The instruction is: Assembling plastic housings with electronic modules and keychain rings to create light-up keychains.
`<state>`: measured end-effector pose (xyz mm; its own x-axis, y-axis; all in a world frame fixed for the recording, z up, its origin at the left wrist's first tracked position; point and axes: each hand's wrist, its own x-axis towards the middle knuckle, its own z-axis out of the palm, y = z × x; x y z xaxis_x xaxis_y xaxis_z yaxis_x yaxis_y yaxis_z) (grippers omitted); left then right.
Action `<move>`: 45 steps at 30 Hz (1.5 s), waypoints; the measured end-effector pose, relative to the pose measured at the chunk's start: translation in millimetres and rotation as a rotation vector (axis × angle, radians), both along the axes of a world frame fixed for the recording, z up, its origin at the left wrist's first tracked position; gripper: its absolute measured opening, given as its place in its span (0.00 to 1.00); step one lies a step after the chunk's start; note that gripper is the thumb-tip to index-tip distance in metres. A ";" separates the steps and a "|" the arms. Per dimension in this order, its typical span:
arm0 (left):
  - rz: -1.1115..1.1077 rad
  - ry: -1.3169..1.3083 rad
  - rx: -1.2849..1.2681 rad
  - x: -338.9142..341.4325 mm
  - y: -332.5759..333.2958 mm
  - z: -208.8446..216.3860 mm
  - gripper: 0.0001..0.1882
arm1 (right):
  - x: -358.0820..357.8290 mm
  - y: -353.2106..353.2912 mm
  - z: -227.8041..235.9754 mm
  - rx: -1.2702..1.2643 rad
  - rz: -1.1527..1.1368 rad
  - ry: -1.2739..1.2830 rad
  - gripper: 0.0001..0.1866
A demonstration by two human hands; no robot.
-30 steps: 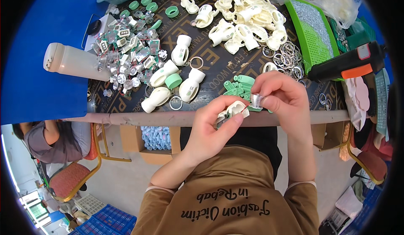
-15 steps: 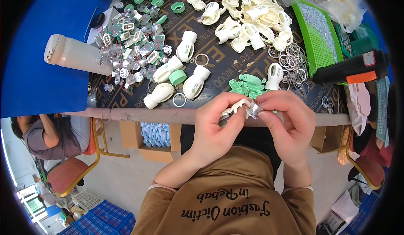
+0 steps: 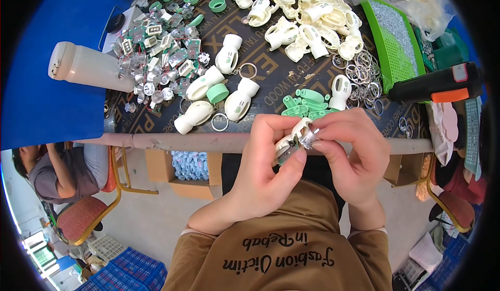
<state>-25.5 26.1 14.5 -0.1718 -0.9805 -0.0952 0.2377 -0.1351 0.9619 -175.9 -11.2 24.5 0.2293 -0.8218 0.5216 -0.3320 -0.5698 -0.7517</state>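
Observation:
My left hand (image 3: pixel 263 168) is closed around a cream plastic shell half (image 3: pixel 300 129) just off the table's front edge. Inside the shell sits a small part with a green circuit board (image 3: pixel 287 154). Fingertips of my right hand (image 3: pixel 357 155) pinch a silver reflector cup (image 3: pixel 309 138) at the shell's wider end. Just beyond my hands lie a pile of small green plastic pieces (image 3: pixel 307 103) and one cream shell (image 3: pixel 340 92). Several closed cream casings (image 3: pixel 242 99), some with key rings, lie to the left beside a green ring (image 3: pixel 217 93).
Circuit boards with reflectors (image 3: pixel 161 56) are heaped at the left by a white bottle (image 3: pixel 88 67). Cream shells (image 3: pixel 315 15) pile up at the back. Metal key rings (image 3: pixel 363 77), a green basket (image 3: pixel 389 46) and a black-orange tool (image 3: pixel 437 85) are at the right. A person (image 3: pixel 57 168) sits at left.
The shell in my left hand has tilted, so the circuit board inside now shows. My right fingers stay on the reflector cup. The whole view has shifted slightly.

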 end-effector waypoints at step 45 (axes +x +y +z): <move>-0.312 0.282 -0.183 25.2 13.0 -61.7 0.20 | -40.3 -6.1 -37.0 -0.088 -0.122 0.363 0.06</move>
